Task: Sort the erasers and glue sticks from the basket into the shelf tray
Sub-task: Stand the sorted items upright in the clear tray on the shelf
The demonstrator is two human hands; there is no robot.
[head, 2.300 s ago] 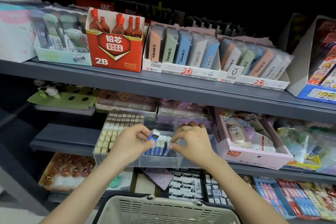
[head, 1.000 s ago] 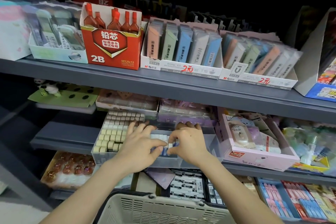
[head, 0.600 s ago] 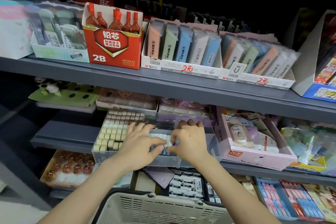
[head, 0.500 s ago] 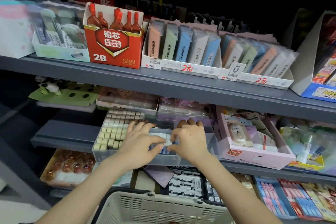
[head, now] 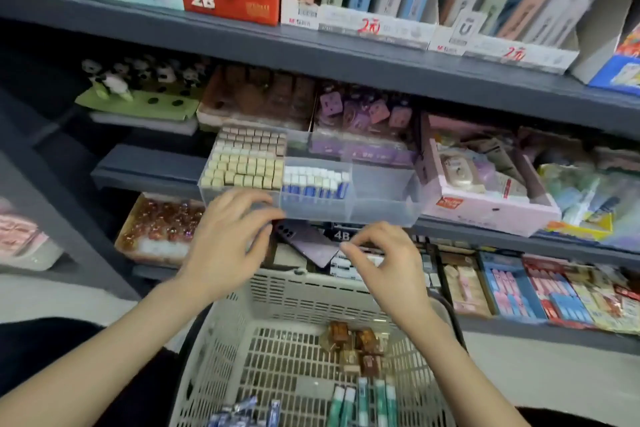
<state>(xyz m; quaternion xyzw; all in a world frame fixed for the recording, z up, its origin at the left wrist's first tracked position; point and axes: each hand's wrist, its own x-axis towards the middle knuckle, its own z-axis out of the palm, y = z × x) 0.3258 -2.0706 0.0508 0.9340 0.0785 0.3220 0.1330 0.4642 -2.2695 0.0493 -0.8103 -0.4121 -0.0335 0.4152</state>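
Two empty hands hover between one clear tray [head: 381,215] and one basket [head: 221,340]: the left hand [head: 228,239] has relaxed, spread fingers before the tray's front wall, and the right hand [head: 384,262] is loosely curled round nothing. The basket holds about five glue sticks [head: 362,402], roughly five brown erasers [head: 363,340] and a few blue erasers [head: 242,414] at the frame edge. The tray holds rows of beige erasers [head: 242,166] left of blue-and-white erasers [head: 311,182].

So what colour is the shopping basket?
The basket is pale beige, clearest in the head view.
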